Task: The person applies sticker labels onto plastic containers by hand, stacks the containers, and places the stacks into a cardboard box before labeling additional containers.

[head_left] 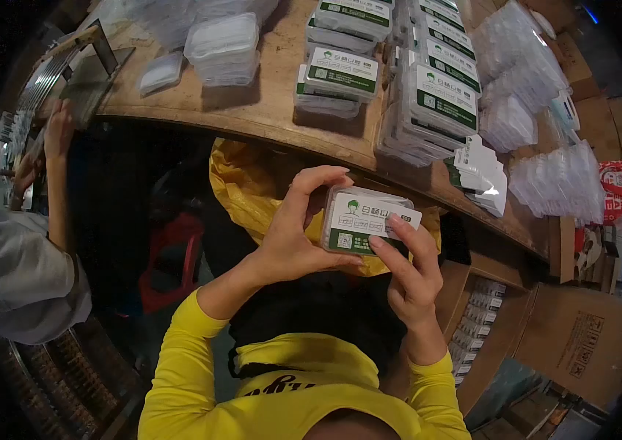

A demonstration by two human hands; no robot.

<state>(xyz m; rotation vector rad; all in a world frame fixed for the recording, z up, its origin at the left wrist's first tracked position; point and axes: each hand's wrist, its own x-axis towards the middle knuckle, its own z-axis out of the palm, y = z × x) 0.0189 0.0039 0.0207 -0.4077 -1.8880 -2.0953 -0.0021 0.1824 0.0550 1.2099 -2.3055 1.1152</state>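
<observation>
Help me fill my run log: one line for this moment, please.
left hand: holding plastic box; right hand: touching printed card; card: against box; table: stacked boxes

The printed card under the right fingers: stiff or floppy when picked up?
The card is probably light, since it looks thin. It seems fairly stiff, showing no clear sag. It may slide easily: the pile of cards nearby lies fanned out.

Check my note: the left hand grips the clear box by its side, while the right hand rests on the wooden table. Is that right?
Not quite: the right hand is not on the wooden table. The head view shows it at the clear box, fingertips on the printed card. The left hand does grip the box by its side.
</observation>
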